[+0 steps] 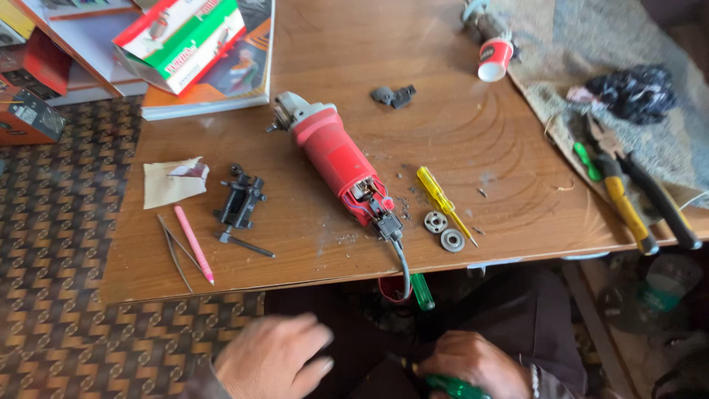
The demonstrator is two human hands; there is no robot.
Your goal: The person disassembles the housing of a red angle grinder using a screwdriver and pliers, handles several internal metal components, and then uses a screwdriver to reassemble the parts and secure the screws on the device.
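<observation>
Below the bench's [517, 222] near edge, the right hand [476, 362] is clenched around a green-handled tool [452, 386], while the left hand [269, 360] hangs released, blurred, holding nothing. Near the middle of the near edge lies the red angle grinder [332, 159], rear housing open, cord dropping over the edge. Judging by this, a steadying left hand on the grinder body would help the tool work cleanly.
</observation>
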